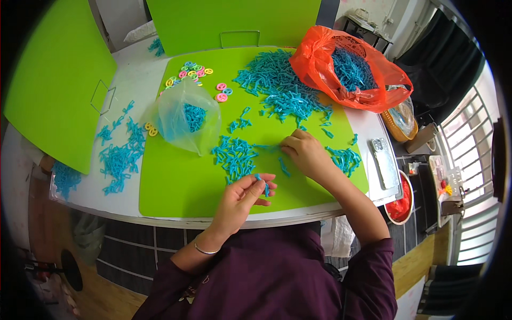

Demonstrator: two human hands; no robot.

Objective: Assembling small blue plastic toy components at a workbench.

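Pcs point(194, 117) in bag point(209, 130) on mat point(181, 184) L, phone point(383, 163) on tbl point(130, 69) R.

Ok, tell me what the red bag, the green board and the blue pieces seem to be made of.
Red bag: thin, glossy plastic film, judging by its creases and highlights.
Green board: smooth with a soft sheen, perhaps plastic or coated board; the core is unclear.
Blue pieces: probably moulded plastic, slightly shiny, uniformly coloured.
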